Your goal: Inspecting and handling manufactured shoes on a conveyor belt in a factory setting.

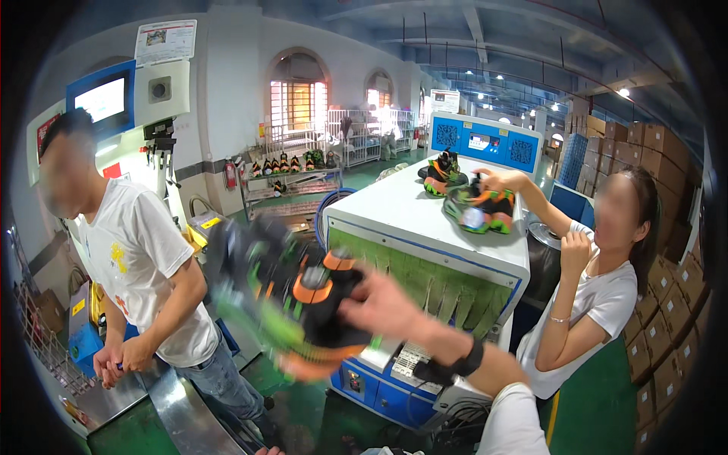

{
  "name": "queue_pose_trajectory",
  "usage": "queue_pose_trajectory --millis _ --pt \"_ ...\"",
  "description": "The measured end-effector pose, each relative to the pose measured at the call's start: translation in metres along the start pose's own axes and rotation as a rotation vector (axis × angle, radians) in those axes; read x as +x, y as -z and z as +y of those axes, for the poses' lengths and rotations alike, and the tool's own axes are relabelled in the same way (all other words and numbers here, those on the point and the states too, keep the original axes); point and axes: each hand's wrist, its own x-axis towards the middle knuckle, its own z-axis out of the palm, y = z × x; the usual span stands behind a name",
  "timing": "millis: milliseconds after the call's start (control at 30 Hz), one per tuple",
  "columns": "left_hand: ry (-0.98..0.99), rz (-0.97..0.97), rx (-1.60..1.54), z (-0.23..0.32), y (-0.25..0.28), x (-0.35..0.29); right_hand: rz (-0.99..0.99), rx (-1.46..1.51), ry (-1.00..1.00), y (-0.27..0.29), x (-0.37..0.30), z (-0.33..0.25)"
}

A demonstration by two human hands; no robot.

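My right hand [383, 303], with a black watch on its wrist, reaches in from the lower right and grips black, green and orange sneakers [307, 303]. They are smeared by motion and look like two held together. At the bottom edge only a sliver of my left hand [269, 450] shows, its fingers mostly cut off. On the white machine top beyond, one sneaker [444, 176] sits near the back. A co-worker's hand [497, 180] at the right is on another blurred sneaker [479, 208] there.
At the left a person in a white T-shirt [140, 258] stands by a metal-edged workbench [178, 409]. The blue and white machine [425, 239] fills the middle. A rack [292, 184] holds several shoes behind. Stacked cartons [667, 311] line the right side.
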Motion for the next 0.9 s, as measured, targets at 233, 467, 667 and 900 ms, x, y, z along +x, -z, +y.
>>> queue_pose_trajectory --millis 233,467,667,900 --pt "0.09 0.14 0.212 -0.007 0.007 0.0 0.057 -0.929 0.277 0.192 0.084 -0.043" --pt "0.139 0.216 0.234 -0.016 0.005 0.006 -0.05 -1.442 -0.459 0.306 0.113 0.039" --pt "0.175 0.23 0.248 -0.023 -0.007 0.007 -0.395 -1.641 -0.306 0.376 0.102 0.141" --pt "0.111 0.275 0.317 -0.027 0.006 -0.01 0.266 -1.688 -0.304 0.314 0.097 0.043"
